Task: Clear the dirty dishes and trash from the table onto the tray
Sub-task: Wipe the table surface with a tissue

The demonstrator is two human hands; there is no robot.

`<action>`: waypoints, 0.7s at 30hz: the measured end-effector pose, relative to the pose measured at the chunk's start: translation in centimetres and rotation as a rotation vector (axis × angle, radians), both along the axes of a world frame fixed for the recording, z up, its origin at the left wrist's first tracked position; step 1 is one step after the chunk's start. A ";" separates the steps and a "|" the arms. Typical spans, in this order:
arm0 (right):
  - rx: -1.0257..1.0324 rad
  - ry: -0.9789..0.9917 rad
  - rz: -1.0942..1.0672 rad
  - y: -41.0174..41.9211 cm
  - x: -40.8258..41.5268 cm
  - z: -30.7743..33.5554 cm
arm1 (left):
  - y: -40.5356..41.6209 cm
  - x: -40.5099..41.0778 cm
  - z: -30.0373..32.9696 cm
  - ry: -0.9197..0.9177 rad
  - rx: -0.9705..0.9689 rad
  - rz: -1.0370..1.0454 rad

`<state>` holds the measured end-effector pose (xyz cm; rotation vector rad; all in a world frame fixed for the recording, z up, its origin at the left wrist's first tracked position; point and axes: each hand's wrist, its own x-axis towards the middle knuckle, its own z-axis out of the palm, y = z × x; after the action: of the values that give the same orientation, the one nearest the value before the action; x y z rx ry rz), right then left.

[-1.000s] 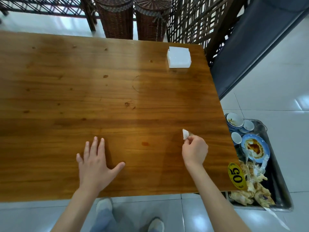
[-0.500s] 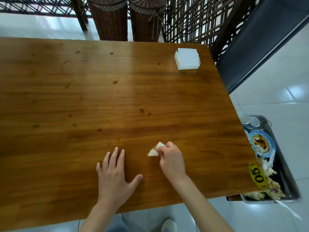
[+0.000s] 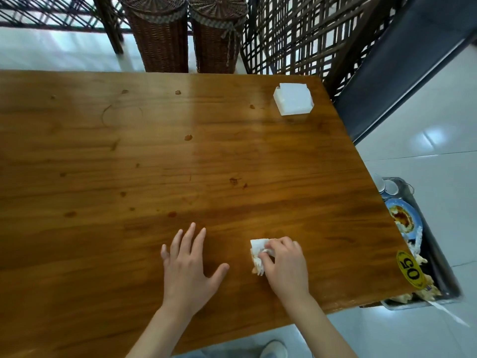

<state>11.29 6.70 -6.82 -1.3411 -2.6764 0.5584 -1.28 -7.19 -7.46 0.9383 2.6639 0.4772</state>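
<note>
My right hand (image 3: 285, 267) holds a crumpled white napkin (image 3: 258, 253) with curled fingers and presses it on the wooden table (image 3: 180, 161) near the front edge. My left hand (image 3: 189, 267) lies flat on the table just left of it, fingers spread. Small brown stains and crumbs (image 3: 188, 137) dot the tabletop. A metal tray (image 3: 444, 277) sits low beyond the table's right edge. It holds a blue plate (image 3: 404, 218) with sauce, small white cups (image 3: 387, 187) and used napkins (image 3: 423, 288).
A white napkin box (image 3: 293, 102) stands at the table's far right corner. A yellow "05" sticker (image 3: 410, 270) marks the near right corner. Two wicker baskets (image 3: 185, 34) and a dark lattice screen (image 3: 296, 34) stand behind the table.
My right hand has slid the napkin leftward across the table, from near the right edge to beside my left hand. The camera view has shifted left and down.
</note>
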 end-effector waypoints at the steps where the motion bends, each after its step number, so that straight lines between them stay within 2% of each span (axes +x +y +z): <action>1: -0.007 0.005 0.003 -0.2 -0.2 -0.1 | 0.0 -0.2 0.0 -0.002 0.001 -0.012; 5: -0.022 0.003 0.010 0.1 -1.0 -0.1 | 0.5 -0.6 0.1 -0.014 0.019 -0.042; 8: 0.080 -0.014 -0.034 2.2 -2.3 0.6 | 0.8 -0.9 0.2 -0.007 0.035 -0.060; 10: 0.115 0.044 -0.058 3.6 -3.4 1.4 | 1.1 -1.2 0.1 -0.003 0.035 -0.060; 14: 0.024 0.036 0.175 3.4 -5.6 1.5 | 1.8 -1.5 -0.1 -0.011 0.021 -0.035; 21: 0.028 0.019 0.384 3.5 -6.6 0.4 | 4.1 -3.0 0.0 -0.001 0.009 0.045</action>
<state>4.73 10.20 -6.38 -0.8095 -2.9272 0.5584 -4.24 -3.13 -7.41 0.8816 2.6891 0.4996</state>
